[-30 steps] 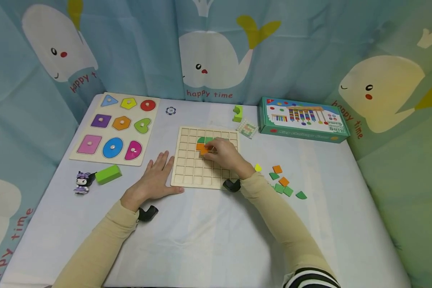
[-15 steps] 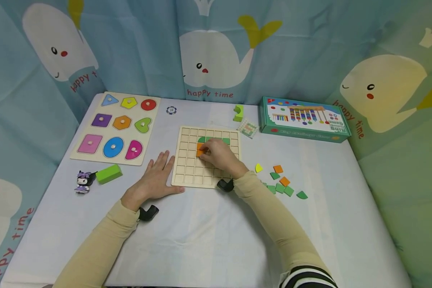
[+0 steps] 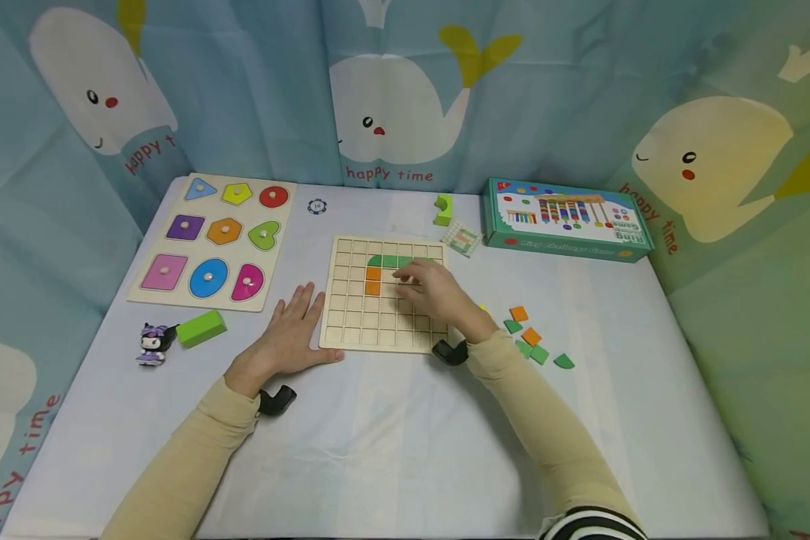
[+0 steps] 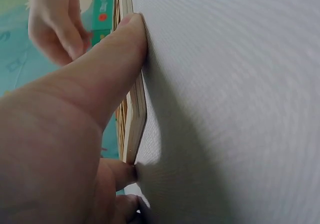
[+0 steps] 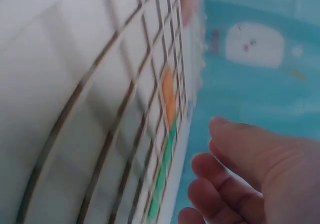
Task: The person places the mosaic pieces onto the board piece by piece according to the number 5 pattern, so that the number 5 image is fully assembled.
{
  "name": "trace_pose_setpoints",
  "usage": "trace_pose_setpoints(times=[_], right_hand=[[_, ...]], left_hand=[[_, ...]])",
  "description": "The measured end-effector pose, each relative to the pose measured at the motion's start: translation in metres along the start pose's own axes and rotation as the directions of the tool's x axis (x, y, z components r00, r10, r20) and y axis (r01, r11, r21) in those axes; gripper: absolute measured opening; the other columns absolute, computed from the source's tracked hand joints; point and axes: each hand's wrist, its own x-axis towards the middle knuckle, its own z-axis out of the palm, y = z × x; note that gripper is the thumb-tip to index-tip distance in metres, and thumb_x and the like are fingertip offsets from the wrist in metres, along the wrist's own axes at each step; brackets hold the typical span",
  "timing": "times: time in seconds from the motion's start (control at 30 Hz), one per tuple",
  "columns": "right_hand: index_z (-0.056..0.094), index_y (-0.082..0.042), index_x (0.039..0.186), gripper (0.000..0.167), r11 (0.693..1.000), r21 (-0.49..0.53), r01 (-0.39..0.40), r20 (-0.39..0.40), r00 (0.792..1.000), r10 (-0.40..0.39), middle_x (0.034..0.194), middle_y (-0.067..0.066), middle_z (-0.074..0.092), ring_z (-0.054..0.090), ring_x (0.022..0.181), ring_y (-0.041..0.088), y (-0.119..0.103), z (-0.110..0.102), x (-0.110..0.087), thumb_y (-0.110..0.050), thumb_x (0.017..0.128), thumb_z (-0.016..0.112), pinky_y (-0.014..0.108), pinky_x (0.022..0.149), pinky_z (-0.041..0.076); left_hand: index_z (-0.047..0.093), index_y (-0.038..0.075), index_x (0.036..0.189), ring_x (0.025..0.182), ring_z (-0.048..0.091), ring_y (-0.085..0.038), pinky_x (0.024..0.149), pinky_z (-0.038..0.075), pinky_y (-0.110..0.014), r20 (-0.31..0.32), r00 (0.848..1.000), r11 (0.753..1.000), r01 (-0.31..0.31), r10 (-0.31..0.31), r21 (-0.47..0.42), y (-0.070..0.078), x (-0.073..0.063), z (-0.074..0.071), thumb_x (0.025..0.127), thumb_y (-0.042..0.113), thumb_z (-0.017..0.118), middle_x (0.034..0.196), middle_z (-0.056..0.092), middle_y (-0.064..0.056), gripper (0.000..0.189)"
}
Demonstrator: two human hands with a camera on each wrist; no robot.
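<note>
A wooden grid board [image 3: 351, 315] lies mid-table. On it, two orange square tiles [image 3: 373, 288] sit one below the other, under a row of green tiles [image 3: 390, 261] whose right end is partly hidden. My left hand [image 3: 289, 339] lies spread at the board's left corner; in the left wrist view its thumb [image 4: 117, 49] and another fingertip rest against the board's edge. Over the right part of the board hovers my right hand [image 3: 439, 296], fingers loosely bent, with nothing between them in the right wrist view.
Loose orange tiles [image 3: 519, 313] and green tiles [image 3: 538, 355] lie right of the board. A pattern card [image 3: 462, 239], a green arch block [image 3: 444, 210] and a game box [image 3: 570, 221] stand behind. Leftward are a shape puzzle [image 3: 196, 295], a green block [image 3: 201, 328] and a figurine [image 3: 153, 345].
The second orange tile has come to lie straight below the first, and my right hand has let go of it and drawn back to the right. My left hand stays put.
</note>
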Motion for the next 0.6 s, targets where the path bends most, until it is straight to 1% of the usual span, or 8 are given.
trace_pose_setpoints(times=[0.07,0.13,0.23,0.37,0.43,0.6], right_hand=[[0.070,0.002,0.112,0.023,1.000,0.008,0.001,-0.035,0.999,-0.001,0.102,0.011,0.066,0.060,0.086,0.023,0.012,-0.013,-0.017,-0.010,0.092,0.069,0.037,0.075,0.050],[0.070,0.003,0.110,0.022,1.000,0.005,-0.020,-0.063,0.998,0.020,0.101,0.012,0.067,0.060,0.084,0.024,0.027,-0.025,-0.036,-0.007,0.092,0.069,0.039,0.074,0.050],[0.070,0.004,0.111,0.022,0.996,-0.007,-0.092,-0.078,0.993,0.091,0.102,0.014,0.067,0.060,0.084,0.025,0.050,-0.044,-0.064,-0.006,0.092,0.068,0.041,0.072,0.050],[0.069,0.004,0.114,0.024,0.981,-0.034,-0.189,-0.082,0.979,0.185,0.102,0.015,0.067,0.059,0.085,0.027,0.073,-0.066,-0.097,-0.004,0.092,0.067,0.042,0.071,0.049],[0.069,0.004,0.115,0.024,0.974,-0.048,-0.223,-0.091,0.972,0.218,0.099,0.014,0.066,0.058,0.084,0.027,0.082,-0.075,-0.110,-0.004,0.092,0.067,0.041,0.069,0.048],[0.068,0.005,0.115,0.025,0.965,-0.062,-0.253,-0.097,0.964,0.246,0.096,0.014,0.065,0.059,0.082,0.028,0.094,-0.089,-0.132,-0.004,0.092,0.068,0.041,0.068,0.048]], left_hand=[[0.019,-0.007,0.152,0.146,-0.003,-0.039,0.113,0.000,-0.058,-0.001,1.000,1.000,0.001,-0.001,0.001,0.000,0.000,0.000,0.080,0.057,0.071,0.159,0.004,-0.026,0.109],[0.019,-0.007,0.152,0.146,-0.002,-0.040,0.113,0.001,-0.058,-0.005,1.000,1.000,-0.002,0.002,0.000,0.001,0.001,0.000,0.080,0.056,0.071,0.159,0.005,-0.026,0.109],[0.019,-0.007,0.152,0.146,-0.002,-0.040,0.113,0.001,-0.058,-0.004,1.000,1.000,0.000,0.000,0.002,0.001,0.001,0.000,0.080,0.056,0.071,0.159,0.005,-0.026,0.110],[0.019,-0.007,0.152,0.146,-0.001,-0.040,0.113,0.001,-0.058,-0.005,1.000,1.000,0.004,-0.004,-0.001,0.001,0.000,0.000,0.080,0.056,0.072,0.159,0.004,-0.026,0.110],[0.019,-0.008,0.152,0.145,-0.001,-0.040,0.113,0.001,-0.058,-0.004,1.000,1.000,0.003,-0.003,-0.003,0.001,0.000,0.000,0.080,0.056,0.072,0.159,0.004,-0.026,0.110],[0.018,-0.007,0.152,0.146,-0.002,-0.039,0.113,0.000,-0.058,0.005,1.000,1.000,0.007,-0.007,-0.002,0.001,0.000,0.001,0.080,0.056,0.071,0.159,0.003,-0.025,0.109]])
